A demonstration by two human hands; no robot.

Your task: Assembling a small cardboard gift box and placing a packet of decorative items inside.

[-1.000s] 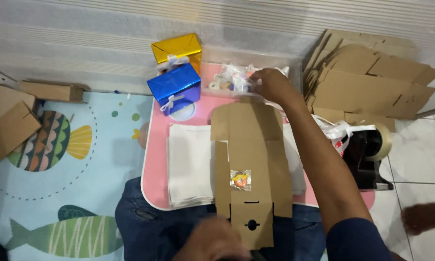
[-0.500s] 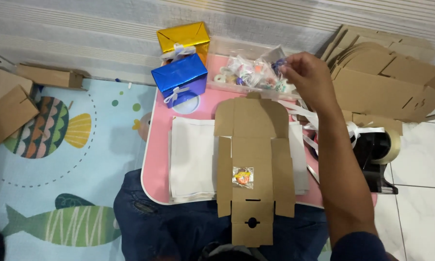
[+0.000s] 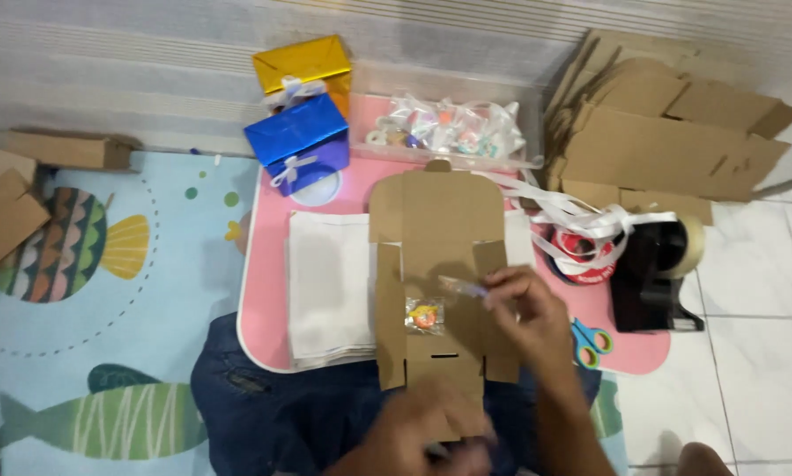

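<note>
Right hand (image 3: pixel 524 313) pinches a small packet (image 3: pixel 460 286) in its fingers, held over the flat box (image 3: pixel 440 264) w/ a 2nd packet (image 3: pixel 423 315) already on it. Left hand (image 3: pixel 431 423), at 6, blurred; grip can't tell. Tape (image 3: pixel 656 264) & scissors (image 3: pixel 592 339) at 3, within reach on the pink surface (image 3: pixel 268 291).

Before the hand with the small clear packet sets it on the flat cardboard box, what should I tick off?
1. Packet pinched in right hand: ok.
2. Flat cardboard box lying unfolded on pink table: ok.
3. First small packet already on the box: ok.
4. Left hand steadying the box's near end: cannot tell, blurred.
5. Scissors and tape dispenser off the box: ok.
</note>
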